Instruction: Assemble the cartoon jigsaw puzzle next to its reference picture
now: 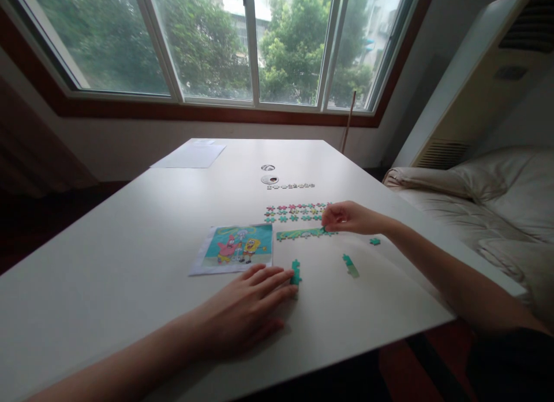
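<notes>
My left hand (pixel 244 310) lies flat on the white table (pixel 130 263), fingers stretched out, fingertips touching a small green jigsaw strip (pixel 296 271). My right hand (pixel 346 217) reaches forward with fingers pinched at the right end of a joined row of green puzzle pieces (pixel 303 234); what the fingers hold is too small to make out. Beyond that row lie several loose pink and teal pieces (pixel 296 212) set out in lines. A cartoon reference picture (pixel 236 248) lies left of the row.
Two more joined pieces (pixel 350 265) and a single piece (pixel 374 241) lie near my right forearm. A round lid (pixel 269 179), a short row of pale pieces (pixel 289 186) and a paper sheet (pixel 190 156) sit farther back. A sofa (pixel 485 206) stands right of the table.
</notes>
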Demonstrator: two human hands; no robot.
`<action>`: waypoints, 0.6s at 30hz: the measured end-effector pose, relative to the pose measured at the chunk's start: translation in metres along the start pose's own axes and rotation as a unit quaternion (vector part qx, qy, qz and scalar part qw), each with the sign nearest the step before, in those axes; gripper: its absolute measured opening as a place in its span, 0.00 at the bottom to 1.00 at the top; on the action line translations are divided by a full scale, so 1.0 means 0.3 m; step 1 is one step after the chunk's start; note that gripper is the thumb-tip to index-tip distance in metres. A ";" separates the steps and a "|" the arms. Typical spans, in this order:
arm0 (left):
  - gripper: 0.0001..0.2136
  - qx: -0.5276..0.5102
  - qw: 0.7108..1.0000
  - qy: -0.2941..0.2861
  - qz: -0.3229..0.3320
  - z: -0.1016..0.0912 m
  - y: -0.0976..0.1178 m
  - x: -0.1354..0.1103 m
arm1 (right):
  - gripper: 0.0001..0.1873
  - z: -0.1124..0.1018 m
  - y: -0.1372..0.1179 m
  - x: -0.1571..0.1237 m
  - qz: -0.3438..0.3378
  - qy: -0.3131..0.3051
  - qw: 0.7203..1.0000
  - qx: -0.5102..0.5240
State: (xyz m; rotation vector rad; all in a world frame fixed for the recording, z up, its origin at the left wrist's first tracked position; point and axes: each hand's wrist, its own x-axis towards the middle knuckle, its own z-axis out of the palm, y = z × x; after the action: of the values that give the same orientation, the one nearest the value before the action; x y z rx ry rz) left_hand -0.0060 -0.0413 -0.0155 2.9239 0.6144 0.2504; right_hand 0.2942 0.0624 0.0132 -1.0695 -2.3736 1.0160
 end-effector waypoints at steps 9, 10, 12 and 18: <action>0.20 0.000 0.999 -0.036 0.001 -0.006 0.010 0.007 | 0.09 0.174 -0.124 0.030 -0.063 -0.046 0.996 -0.032; 0.19 -0.001 0.999 -0.039 0.001 -0.009 0.011 0.008 | 0.09 0.179 -0.130 0.032 -0.062 -0.053 0.996 -0.042; 0.19 -0.001 0.999 -0.042 0.002 -0.013 0.012 0.011 | 0.10 0.188 -0.135 0.034 -0.057 -0.056 0.995 -0.057; 0.19 -0.001 0.999 -0.047 -0.003 -0.015 0.017 0.013 | 0.11 0.215 -0.128 0.039 -0.059 -0.044 0.993 -0.091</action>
State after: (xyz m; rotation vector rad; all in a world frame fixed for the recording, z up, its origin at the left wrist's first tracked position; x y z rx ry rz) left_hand -0.0014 -0.0437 -0.0097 2.9124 0.6078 0.1108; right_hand 0.2308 0.0233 -0.0026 -0.9499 -2.6084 0.8355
